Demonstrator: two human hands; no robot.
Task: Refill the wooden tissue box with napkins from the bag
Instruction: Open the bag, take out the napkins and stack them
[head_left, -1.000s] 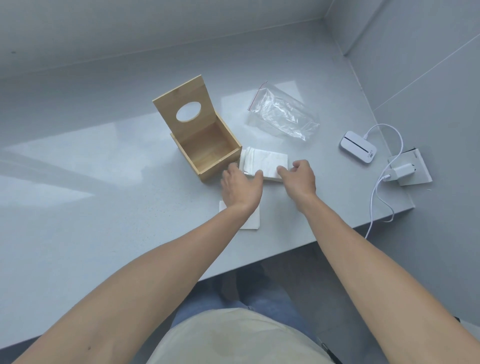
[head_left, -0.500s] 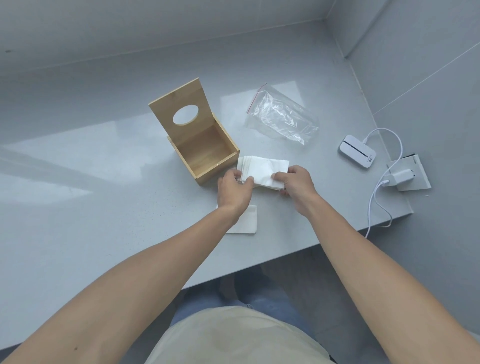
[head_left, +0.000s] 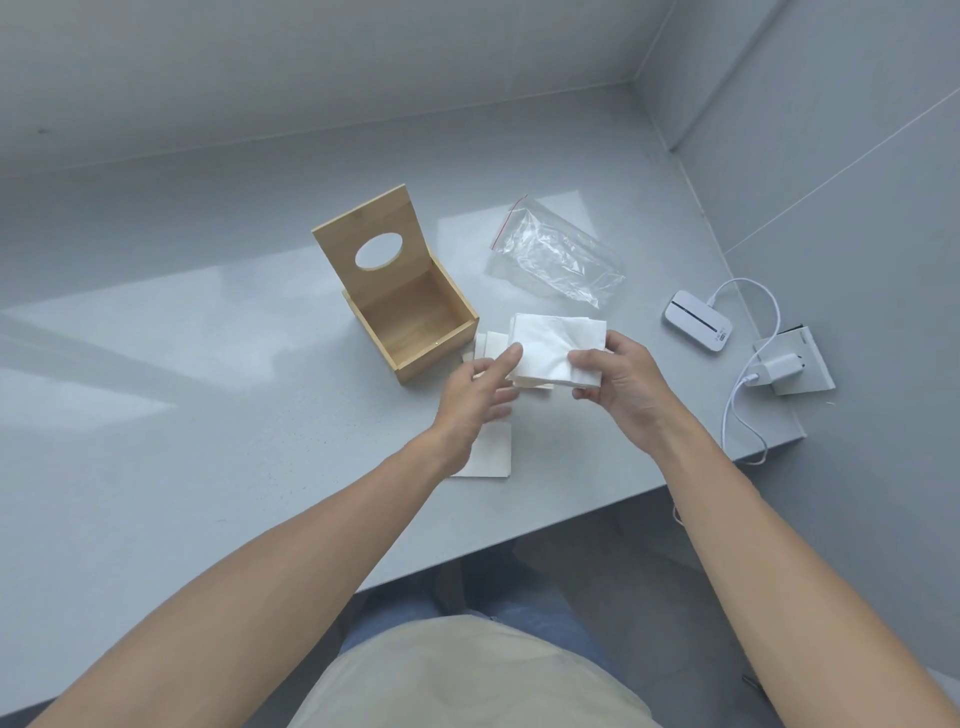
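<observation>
Our right hand (head_left: 618, 387) grasped the napkins (head_left: 553, 351) just above the worktop (head_left: 208, 441), beside the wooden box (head_left: 410, 317), w/ lid up; left hand (head_left: 475, 400) released, fingers touching the stack; bag (head_left: 558, 257) lay nr the back edge

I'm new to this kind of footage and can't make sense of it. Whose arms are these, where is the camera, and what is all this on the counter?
There is no machine here: a person wears a wide-angle camera on the head, looking down at their own bare arms. The right hand grips a stack of white napkins lifted above the grey counter; the left hand touches the stack's edge with straight fingers. Left of the stack stands the wooden tissue box, lid raised, seemingly empty. Behind lies the clear plastic bag, emptied. One loose napkin lies under the left wrist. At the right are a small white device and a plugged-in charger.
</observation>
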